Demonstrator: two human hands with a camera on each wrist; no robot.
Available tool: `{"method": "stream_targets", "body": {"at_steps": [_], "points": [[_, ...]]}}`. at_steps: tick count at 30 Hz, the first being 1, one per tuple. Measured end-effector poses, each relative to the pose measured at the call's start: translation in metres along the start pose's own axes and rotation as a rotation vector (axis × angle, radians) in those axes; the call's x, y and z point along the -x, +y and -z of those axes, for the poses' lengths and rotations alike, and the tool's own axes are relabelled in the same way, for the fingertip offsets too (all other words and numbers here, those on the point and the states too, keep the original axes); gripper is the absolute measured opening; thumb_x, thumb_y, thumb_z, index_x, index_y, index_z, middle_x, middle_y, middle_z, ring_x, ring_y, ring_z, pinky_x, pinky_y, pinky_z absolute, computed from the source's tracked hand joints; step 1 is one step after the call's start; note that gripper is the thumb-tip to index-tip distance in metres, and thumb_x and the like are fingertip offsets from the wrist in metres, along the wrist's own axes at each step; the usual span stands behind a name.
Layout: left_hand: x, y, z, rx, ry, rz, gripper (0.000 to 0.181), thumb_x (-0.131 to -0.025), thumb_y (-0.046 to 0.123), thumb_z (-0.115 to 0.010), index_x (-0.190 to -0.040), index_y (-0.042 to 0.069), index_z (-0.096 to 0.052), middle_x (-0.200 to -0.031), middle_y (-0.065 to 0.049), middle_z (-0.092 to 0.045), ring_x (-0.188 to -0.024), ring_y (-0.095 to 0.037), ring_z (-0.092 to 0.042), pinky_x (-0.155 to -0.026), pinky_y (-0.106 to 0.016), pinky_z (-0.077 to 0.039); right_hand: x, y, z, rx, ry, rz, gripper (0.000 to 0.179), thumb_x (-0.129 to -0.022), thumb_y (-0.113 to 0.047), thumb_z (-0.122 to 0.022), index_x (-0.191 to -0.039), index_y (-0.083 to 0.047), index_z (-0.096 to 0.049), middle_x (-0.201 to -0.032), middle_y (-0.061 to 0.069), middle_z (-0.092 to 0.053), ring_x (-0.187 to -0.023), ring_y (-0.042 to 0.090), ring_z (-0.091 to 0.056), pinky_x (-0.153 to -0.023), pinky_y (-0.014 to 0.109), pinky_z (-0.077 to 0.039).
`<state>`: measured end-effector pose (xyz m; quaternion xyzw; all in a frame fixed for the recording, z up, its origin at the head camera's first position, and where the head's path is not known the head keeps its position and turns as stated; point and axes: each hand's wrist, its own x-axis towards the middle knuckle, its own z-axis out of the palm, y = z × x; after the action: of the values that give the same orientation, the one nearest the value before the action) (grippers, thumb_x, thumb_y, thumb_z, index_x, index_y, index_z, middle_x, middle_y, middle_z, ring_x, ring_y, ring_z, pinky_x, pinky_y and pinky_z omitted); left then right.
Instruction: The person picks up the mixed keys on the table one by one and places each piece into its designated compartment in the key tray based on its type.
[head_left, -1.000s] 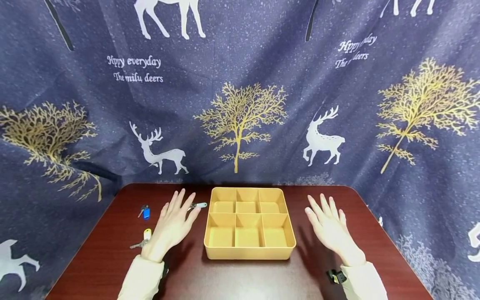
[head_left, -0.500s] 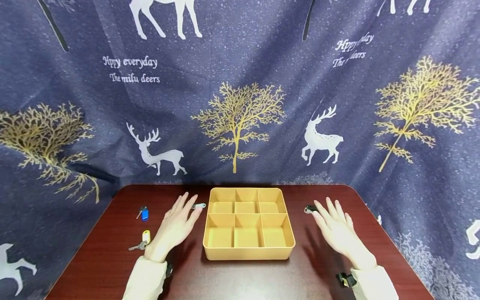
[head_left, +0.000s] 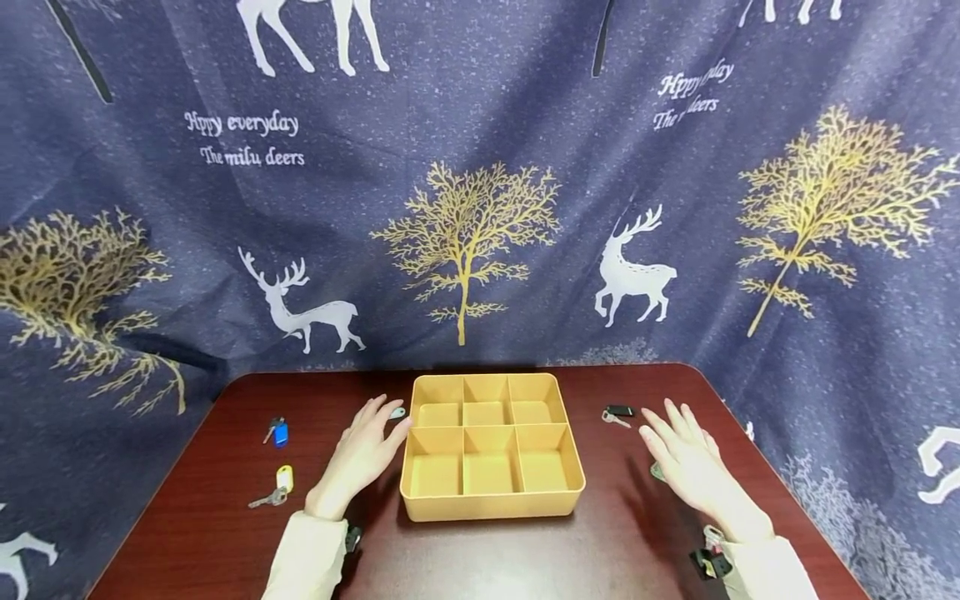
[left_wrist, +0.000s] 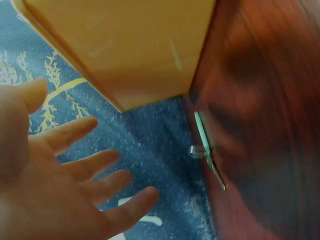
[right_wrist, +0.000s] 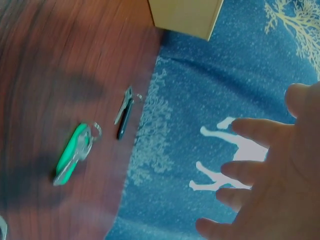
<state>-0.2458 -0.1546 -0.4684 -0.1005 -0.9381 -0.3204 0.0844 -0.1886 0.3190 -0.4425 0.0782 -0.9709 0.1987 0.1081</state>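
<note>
Head view showed the left hand (head_left: 362, 457) and right hand (head_left: 692, 467) loosely spread and holding nothing; work seemed barely begun, as the blue-tagged key (head_left: 280, 433), yellow-tagged key (head_left: 280, 493) and black-tagged key (head_left: 619, 412) lay on the table (head_left: 480, 560) outside the yellow box (head_left: 491, 507)

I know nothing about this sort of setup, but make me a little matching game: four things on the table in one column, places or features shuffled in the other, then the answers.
Things:
1. Blue-tagged key
2. Yellow box
3. Black-tagged key
4. Yellow-tagged key

Places or features:
A. Left of the left hand, the nearer of two
B. Right of the box, towards the table's far edge
C. Left of the left hand, the farther of two
D. Split into six compartments

Pairs: 1-C, 2-D, 3-B, 4-A
</note>
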Motion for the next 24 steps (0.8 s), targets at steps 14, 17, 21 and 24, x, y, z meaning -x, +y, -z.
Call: {"method": "stream_targets", "body": {"at_steps": [14,17,21,24], "points": [[-0.005,0.006,-0.014,0.079,0.074,0.019,0.037,-0.097,0.031,-0.061,-0.123,0.004,-0.064,-0.118,-0.017,-0.063,-0.113,-0.037,-0.057,-0.094,-0.052,-0.043,0.015,0.026,0.002,0.0,0.012,-0.034,0.049,-0.104,-0.038,-0.043,-0.137,-0.003,-0.052,-0.146,0.033,-0.035,-0.135,0.055,-0.023,-0.097,0.072,-0.021],[-0.006,0.006,-0.016,0.084,0.085,0.04,0.033,-0.097,0.031,-0.061,-0.118,0.006,-0.066,-0.111,-0.015,-0.065,-0.107,-0.036,-0.06,-0.09,-0.051,-0.045,0.018,0.03,0.001,0.004,0.017,-0.038,0.048,-0.104,-0.037,-0.044,-0.135,-0.002,-0.054,-0.144,0.032,-0.037,-0.134,0.056,-0.025,-0.097,0.072,-0.023],[-0.007,0.007,-0.017,0.104,0.101,0.075,0.025,-0.096,0.032,-0.063,-0.107,0.011,-0.069,-0.094,-0.005,-0.068,-0.093,-0.03,-0.063,-0.083,-0.049,-0.047,0.019,0.033,0.002,0.011,0.034,-0.03,0.046,-0.104,-0.035,-0.044,-0.133,-0.001,-0.055,-0.142,0.033,-0.04,-0.132,0.056,-0.029,-0.096,0.073,-0.025],[-0.008,0.007,-0.018,0.119,0.108,0.087,0.019,-0.095,0.032,-0.065,-0.098,0.013,-0.069,-0.082,0.001,-0.065,-0.082,-0.025,-0.062,-0.077,-0.047,-0.048,0.02,0.034,0.002,0.02,0.056,-0.018,0.044,-0.104,-0.033,-0.045,-0.131,0.0,-0.057,-0.14,0.033,-0.042,-0.13,0.057,-0.031,-0.094,0.073,-0.027]]}}
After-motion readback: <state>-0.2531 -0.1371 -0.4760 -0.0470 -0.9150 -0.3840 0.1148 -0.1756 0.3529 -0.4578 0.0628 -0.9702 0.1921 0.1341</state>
